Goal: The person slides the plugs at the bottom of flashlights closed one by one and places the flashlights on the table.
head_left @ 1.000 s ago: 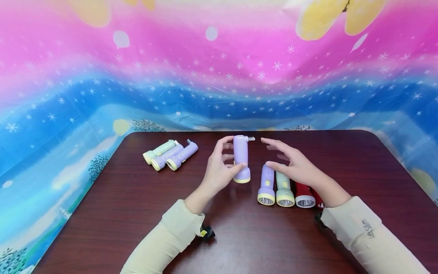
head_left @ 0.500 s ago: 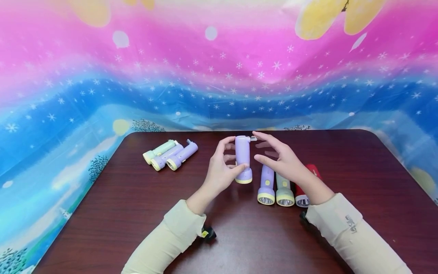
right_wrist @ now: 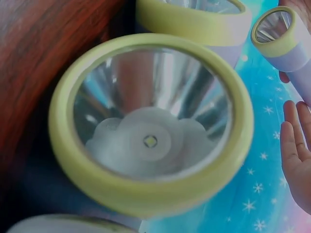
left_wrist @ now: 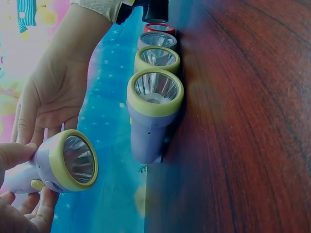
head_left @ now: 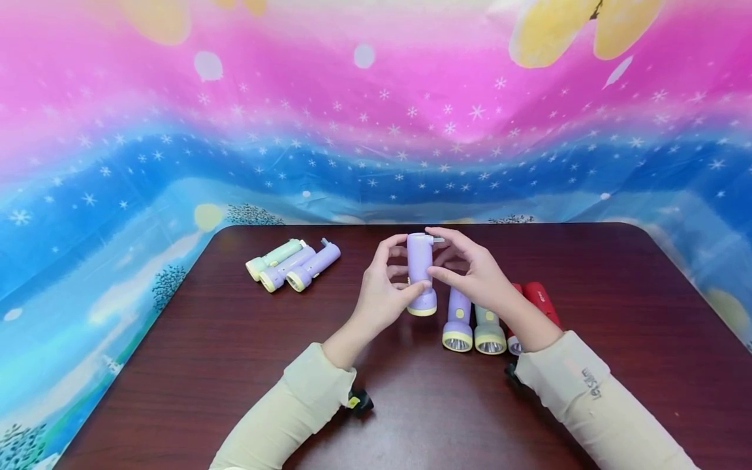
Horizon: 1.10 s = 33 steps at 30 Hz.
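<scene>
A purple flashlight (head_left: 420, 256) with a yellow rim is held lens-down above the table, its plug prongs (head_left: 438, 239) sticking out to the right at the top. My left hand (head_left: 378, 294) grips it, thumb on the lower body and fingers round the left side. Close up in the left wrist view, the same flashlight (left_wrist: 43, 167) shows its lens and yellow button. My right hand (head_left: 482, 277) is at its right side, fingertips by the top and thumb tip right at the body. Extended right fingers (right_wrist: 294, 138) appear beside the flashlight in the right wrist view.
Right of centre lie a purple flashlight (head_left: 458, 316), a green flashlight (head_left: 489, 329) and two red flashlights (head_left: 542, 301), partly hidden by my right arm. A green flashlight (head_left: 274, 256) and two purple flashlights (head_left: 317, 267) lie at the back left of the brown table (head_left: 235, 365).
My right hand has moved left to the held flashlight, uncovering more of the red flashlights. My left hand and its flashlight have shifted slightly right.
</scene>
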{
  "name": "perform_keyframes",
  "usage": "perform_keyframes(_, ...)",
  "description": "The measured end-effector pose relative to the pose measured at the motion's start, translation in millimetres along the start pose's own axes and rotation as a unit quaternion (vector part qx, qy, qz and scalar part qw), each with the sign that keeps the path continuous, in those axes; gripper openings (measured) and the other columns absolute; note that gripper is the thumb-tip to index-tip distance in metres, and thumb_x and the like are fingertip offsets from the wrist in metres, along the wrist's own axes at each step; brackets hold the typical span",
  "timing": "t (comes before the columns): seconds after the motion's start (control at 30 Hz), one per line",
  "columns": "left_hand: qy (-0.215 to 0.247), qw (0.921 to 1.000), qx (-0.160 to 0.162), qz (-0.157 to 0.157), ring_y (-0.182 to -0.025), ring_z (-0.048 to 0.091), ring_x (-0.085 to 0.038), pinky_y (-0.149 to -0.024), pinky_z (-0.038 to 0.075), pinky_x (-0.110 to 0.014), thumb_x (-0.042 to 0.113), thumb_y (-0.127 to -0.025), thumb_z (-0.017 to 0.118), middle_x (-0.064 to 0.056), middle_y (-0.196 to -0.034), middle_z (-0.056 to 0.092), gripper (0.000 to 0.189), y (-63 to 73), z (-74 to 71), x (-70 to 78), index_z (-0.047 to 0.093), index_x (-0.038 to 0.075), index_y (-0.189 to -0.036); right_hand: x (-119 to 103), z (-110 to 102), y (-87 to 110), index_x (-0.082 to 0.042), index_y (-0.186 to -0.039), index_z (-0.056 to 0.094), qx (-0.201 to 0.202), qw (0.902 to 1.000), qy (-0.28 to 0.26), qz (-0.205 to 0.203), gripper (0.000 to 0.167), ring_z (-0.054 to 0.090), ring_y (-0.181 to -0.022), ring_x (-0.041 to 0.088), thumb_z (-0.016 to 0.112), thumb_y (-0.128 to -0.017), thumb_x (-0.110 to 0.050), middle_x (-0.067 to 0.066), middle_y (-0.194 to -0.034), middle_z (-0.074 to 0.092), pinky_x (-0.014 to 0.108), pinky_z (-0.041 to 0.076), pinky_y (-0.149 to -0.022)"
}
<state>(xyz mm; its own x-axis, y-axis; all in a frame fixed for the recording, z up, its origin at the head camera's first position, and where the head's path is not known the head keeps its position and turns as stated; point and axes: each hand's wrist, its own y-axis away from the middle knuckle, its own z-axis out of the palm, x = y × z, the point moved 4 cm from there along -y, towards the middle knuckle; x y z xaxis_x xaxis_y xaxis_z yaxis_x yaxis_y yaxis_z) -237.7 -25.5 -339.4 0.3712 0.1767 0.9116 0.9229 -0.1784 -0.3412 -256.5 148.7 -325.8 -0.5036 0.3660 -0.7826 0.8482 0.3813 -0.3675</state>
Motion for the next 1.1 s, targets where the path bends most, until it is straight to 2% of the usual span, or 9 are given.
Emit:
perform_keyframes(0.2, -0.001, 1.0, 0.005, 0.006, -0.1, 0.071, -0.03, -0.077, 0.062, -0.032, 0.002, -0.079, 0.081, -0.015, -0.124, 0.058, 0.078, 0.2, 0.4, 0.3, 0.04, 0.016, -0.144, -2.0, 3.1, -1.0, -0.017, -0.147, 0.045, 0.006, 0.9996, -0.024, -0.017, 0.069, 0.067, -0.092, 0.016, 0.076, -0.086, -0.005, 0.015, -0.122, 0.064, 0.027, 0.058, -0.086)
perform_keyframes(0.3, 0.0, 0.9999, 0.007, 0.009, -0.1, 0.071, -0.031, -0.077, 0.062, -0.033, 0.002, -0.079, 0.081, -0.015, -0.124, 0.058, 0.078, 0.2, 0.3, 1.2, 0.04, 0.017, -0.144, -3.2, 4.2, -1.1, -0.013, -0.146, 0.044, 0.005, 0.9988, -0.045, -0.02, 0.068, 0.068, -0.089, 0.013, 0.075, -0.086, -0.002, 0.017, -0.123, 0.063, 0.022, 0.058, -0.082)
perform_keyframes(0.67, -0.01, 0.9999, 0.012, 0.003, -0.097, 0.072, -0.028, -0.078, 0.062, -0.034, 0.004, -0.078, 0.083, -0.014, -0.124, 0.06, 0.079, 1.8, 1.3, 4.2, 0.042, 0.019, -0.143, -6.6, 3.3, -0.8, -0.011, -0.141, 0.048, 0.017, 0.9968, -0.075, -0.021, 0.065, 0.07, -0.085, 0.012, 0.075, -0.084, 0.001, 0.017, -0.125, 0.063, 0.024, 0.059, -0.076)
perform_keyframes(0.9, -0.017, 0.9996, 0.021, 0.011, -0.094, 0.073, -0.028, -0.077, 0.062, -0.033, 0.004, -0.077, 0.083, -0.014, -0.123, 0.061, 0.079, 3.6, 1.2, 8.2, 0.044, 0.019, -0.143, -7.1, 3.2, -1.1, -0.007, -0.139, 0.049, 0.028, 0.9942, -0.1, -0.028, 0.063, 0.07, -0.083, 0.011, 0.076, -0.082, 0.005, 0.019, -0.123, 0.063, 0.024, 0.06, -0.076)
perform_keyframes(1.1, -0.028, 0.9992, 0.02, 0.018, -0.093, 0.073, -0.027, -0.076, 0.061, -0.03, 0.003, -0.077, 0.083, -0.014, -0.122, 0.062, 0.078, 5.1, 0.6, 11.6, 0.045, 0.017, -0.143, -8.1, 3.8, -0.2, -0.008, -0.137, 0.05, 0.037, 0.9936, -0.103, -0.026, 0.062, 0.07, -0.081, 0.011, 0.076, -0.081, 0.005, 0.014, -0.122, 0.063, 0.024, 0.06, -0.074)
